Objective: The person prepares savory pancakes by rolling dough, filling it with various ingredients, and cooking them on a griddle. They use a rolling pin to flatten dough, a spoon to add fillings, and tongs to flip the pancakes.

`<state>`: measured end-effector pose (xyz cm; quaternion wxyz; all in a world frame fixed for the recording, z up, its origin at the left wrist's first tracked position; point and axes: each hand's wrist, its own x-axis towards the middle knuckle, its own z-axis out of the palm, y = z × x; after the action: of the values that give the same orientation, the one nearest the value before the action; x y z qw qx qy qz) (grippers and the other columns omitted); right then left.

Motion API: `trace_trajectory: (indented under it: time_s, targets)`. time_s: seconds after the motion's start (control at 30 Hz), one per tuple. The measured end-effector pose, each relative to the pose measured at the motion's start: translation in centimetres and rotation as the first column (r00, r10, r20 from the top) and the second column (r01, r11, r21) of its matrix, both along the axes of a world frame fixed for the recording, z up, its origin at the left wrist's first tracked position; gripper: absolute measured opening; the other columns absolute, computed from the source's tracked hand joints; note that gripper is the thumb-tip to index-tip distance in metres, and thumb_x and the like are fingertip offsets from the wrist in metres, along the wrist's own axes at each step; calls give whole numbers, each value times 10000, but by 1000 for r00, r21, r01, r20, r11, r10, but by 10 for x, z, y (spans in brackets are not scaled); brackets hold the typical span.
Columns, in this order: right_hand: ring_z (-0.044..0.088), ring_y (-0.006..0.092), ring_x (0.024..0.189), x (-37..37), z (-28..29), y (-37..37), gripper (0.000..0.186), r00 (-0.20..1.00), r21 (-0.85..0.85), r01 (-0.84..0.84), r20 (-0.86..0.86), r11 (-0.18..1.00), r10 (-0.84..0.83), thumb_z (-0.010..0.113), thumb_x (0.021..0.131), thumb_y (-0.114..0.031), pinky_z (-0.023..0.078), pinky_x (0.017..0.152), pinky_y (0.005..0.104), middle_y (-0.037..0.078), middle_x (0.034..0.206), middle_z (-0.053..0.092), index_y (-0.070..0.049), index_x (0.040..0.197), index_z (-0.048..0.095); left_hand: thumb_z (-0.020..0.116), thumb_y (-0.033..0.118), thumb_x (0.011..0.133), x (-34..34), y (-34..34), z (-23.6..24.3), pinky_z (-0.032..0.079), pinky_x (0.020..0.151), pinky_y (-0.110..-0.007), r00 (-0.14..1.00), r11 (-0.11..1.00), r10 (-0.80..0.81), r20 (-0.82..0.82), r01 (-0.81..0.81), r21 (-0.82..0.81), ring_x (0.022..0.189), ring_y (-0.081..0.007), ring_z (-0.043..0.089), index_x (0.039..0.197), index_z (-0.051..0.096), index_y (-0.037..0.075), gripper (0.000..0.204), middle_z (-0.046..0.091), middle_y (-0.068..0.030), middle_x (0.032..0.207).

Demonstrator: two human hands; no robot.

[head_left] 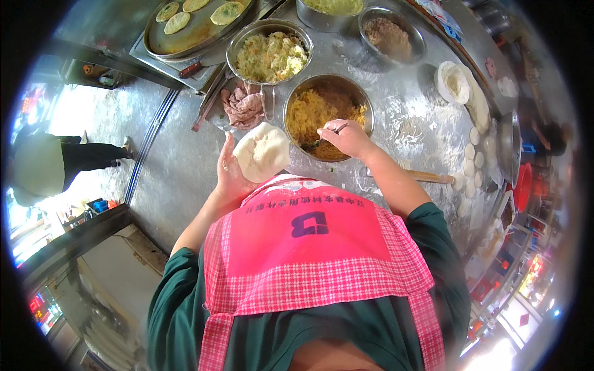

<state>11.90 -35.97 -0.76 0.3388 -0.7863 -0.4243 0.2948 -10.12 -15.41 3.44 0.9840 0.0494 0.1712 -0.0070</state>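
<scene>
A flat round of pale dough (265, 150) rests on my left hand (230, 166), its thumb raised at the edge and the other fingers hidden underneath. My right hand (349, 138) is closed around the handle of a metal spoon (340, 128). The spoon's lower end dips into shredded yellow filling (315, 110) inside a steel bowl (372, 117). The dough round is just left of that bowl, apart from it. A crumpled pinkish cloth (243, 105) lies beyond my left hand.
A pot of pale chopped filling (271, 57) and a bowl of brownish filling (388, 38) stand farther back. Flatbreads sit on a griddle (167, 44). At right are a rolling pin (427, 177), small dough discs (469, 151) and a long dough piece (476, 102). Another person (40, 164) stands far left.
</scene>
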Motion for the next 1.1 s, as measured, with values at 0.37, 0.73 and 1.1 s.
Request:
trace_trajectory:
  time_s: [0.37,0.73,1.1]
  targets:
    - [647,347,871,6,2,18,231,973,238,-96,226,967,41,611,935,-212,523,757,411,143,969,668,-55,1080,700,430,593,960,44,-12,-26,392,1082,-522,992,995,-82,-99,76,-65,1254,-338,540,1408,488,64,695,555,-137,1387]
    - [645,321,860,60,46,-55,227,792,-99,-145,585,985,175,572,936,-192,518,728,444,158,895,653,-19,1031,684,423,586,972,51,-14,-44,393,1097,-502,990,995,-83,-115,75,-69,1268,-340,540,1402,497,51,691,562,-146,1385]
    - [640,350,765,17,60,-44,214,934,13,27,355,1000,-30,601,919,-156,519,683,432,174,884,653,-7,1056,673,410,541,996,50,-12,-48,391,1103,-492,985,990,-101,-142,86,-109,1256,-327,551,1404,492,57,638,562,-137,1385]
